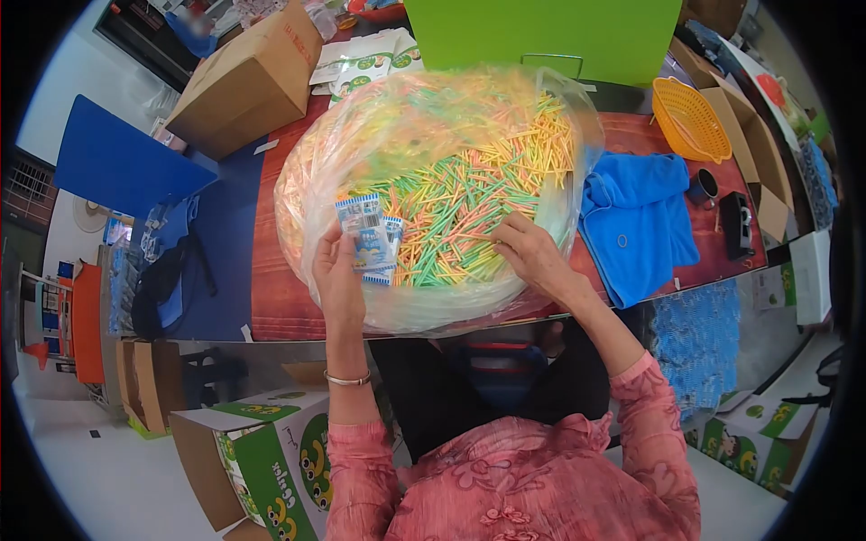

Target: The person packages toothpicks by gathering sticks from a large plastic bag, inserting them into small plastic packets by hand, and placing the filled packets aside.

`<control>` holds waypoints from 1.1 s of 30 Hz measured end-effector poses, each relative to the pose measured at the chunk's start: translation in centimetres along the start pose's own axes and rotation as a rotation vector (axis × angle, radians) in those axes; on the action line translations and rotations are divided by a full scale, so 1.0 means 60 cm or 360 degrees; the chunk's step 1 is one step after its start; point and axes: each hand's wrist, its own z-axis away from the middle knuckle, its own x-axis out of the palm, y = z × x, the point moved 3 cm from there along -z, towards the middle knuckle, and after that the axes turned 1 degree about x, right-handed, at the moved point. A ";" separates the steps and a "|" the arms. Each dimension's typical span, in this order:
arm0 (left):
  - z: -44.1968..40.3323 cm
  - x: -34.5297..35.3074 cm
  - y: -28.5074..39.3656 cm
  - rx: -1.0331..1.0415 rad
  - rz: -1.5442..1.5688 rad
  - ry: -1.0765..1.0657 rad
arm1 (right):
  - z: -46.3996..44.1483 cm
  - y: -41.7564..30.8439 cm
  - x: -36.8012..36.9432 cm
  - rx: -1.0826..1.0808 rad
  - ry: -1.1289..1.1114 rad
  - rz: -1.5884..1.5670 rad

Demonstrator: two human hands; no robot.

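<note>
A large clear plastic bag (388, 308) lies wide open on the table, full of thin candy-like sticks (460, 212) in green, yellow and orange-pink. My left hand (339, 284) pinches a small blue-and-white printed packet (363, 225) upright at the bag's left side. A similar packet (391, 245) shows partly behind it; whether my hand also holds that one, I cannot tell. Over the right part of the sticks, my right hand (539, 261) has its fingertips pressed together at the pile. What sits between those fingertips, if anything, is too small to make out.
Right of the bag lie a blue cloth (631, 212), a yellow basket (690, 117), a dark cup (702, 187) and a black device (737, 225). A cardboard box (248, 81) stands back left, a green panel (541, 36) behind. Printed cartons (280, 460) stand on the floor.
</note>
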 end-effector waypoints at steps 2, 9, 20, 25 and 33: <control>0.010 0.025 -0.003 -0.0201 0.0345 -0.0142 | 0.001 0.000 -0.001 0.0005 0.0011 0.0003; 0.035 0.090 -0.058 -0.0020 0.0394 -0.0260 | 0.003 -0.001 -0.012 -0.0004 0.0053 -0.0057; 0.085 0.146 -0.083 0.0284 -0.0445 -0.0351 | 0.012 0.009 -0.038 0.0224 0.0392 -0.0241; 0.095 0.145 -0.099 0.0314 -0.0671 -0.0517 | -0.002 -0.010 -0.081 0.0649 0.0634 -0.1059; 0.109 0.158 -0.101 0.0298 -0.0721 -0.0630 | -0.018 -0.064 -0.080 0.0280 0.0621 -0.0823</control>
